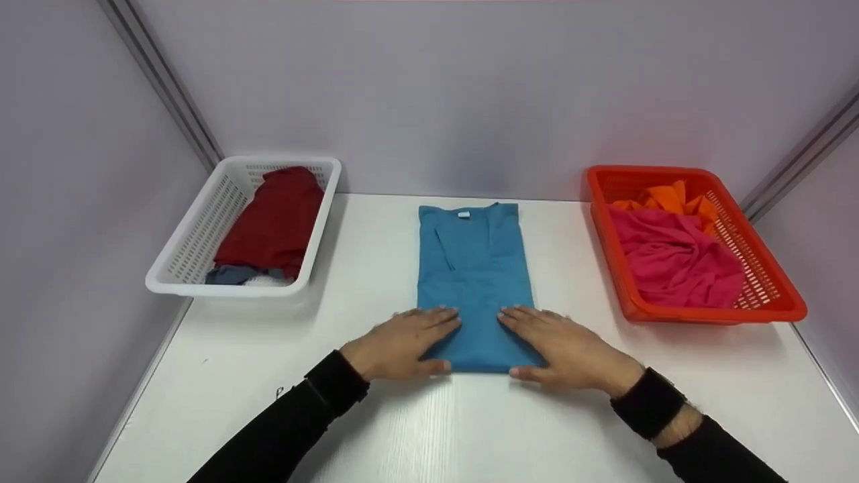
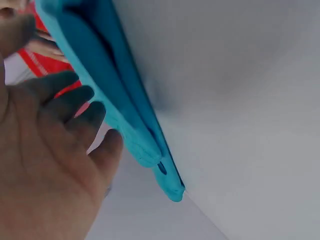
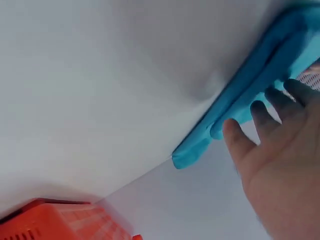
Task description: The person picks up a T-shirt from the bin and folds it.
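A blue V-neck shirt (image 1: 473, 268) lies folded into a neat rectangle on the white table, its collar and white label toward the back wall. My left hand (image 1: 406, 342) rests on the near left corner of the shirt, fingers straight and pointing inward. Mirroring it, my right hand (image 1: 560, 345) lies on the near right corner, thumb by the front fold. Both wrist views show the shirt's stacked layers (image 2: 110, 95) from the side, with extended fingers along the edge. Neither hand grips the cloth.
At the back left stands a white basket (image 1: 181, 288) with a dark red garment (image 1: 275, 221) over grey-blue cloth. A red basket (image 1: 711, 314) at the back right holds pink (image 1: 678, 261) and orange clothes (image 1: 671, 198). Pale panels (image 1: 456, 100) enclose the table's back and sides.
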A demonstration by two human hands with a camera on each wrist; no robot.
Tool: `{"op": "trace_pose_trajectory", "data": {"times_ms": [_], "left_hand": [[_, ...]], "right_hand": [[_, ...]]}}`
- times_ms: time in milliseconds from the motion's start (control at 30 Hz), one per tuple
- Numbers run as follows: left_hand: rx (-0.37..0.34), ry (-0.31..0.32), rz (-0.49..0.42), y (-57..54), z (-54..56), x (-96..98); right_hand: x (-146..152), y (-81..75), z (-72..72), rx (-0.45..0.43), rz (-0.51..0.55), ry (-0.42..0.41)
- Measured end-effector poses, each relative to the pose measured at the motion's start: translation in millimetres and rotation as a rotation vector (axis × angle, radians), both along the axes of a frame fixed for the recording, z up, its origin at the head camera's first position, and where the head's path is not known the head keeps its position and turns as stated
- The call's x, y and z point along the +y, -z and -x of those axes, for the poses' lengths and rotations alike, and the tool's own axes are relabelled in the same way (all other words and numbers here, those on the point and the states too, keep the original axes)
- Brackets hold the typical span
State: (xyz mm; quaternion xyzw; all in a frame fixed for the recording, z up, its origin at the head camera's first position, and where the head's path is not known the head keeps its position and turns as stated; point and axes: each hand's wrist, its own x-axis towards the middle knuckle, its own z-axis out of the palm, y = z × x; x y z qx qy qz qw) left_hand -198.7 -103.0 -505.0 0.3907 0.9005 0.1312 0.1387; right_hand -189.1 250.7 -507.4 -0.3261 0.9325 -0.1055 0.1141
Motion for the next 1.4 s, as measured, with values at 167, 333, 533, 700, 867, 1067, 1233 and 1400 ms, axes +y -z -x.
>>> {"op": "trace_pose_trajectory", "data": {"times_ms": [167,333,533,700,867,1067,1233,1400], "left_hand": [[-0.097,0.033,0.107,9.6,-11.9,-12.2],[0.040,0.092,0.134,20.3,-9.2,-15.8],[0.113,0.071,0.183,3.3,-4.0,-14.9],[0.062,-0.054,0.067,-22.6,0.6,-18.8],[0.028,-0.210,-0.202,-35.6,9.6,-21.2],[0.036,-0.327,-0.566,-39.8,19.0,-16.4],[0.032,-0.342,-0.788,-42.6,22.1,-14.2],[0.021,-0.319,-0.857,-47.9,21.9,-14.2]], "right_hand": [[3,8.5,-14.3,-0.013,-0.042,-0.023],[-2,10.8,-21.4,0.274,-0.209,-0.086],[-3,2.1,-18.9,0.515,-0.353,-0.163],[8,-13.9,-7.0,0.451,-0.225,-0.119],[16,-27.9,6.1,0.333,0.068,0.063],[14,-36.8,17.6,0.256,0.432,0.209],[9,-44.6,21.0,0.207,0.611,0.225],[8,-55.2,19.0,0.133,0.733,0.208]]}}
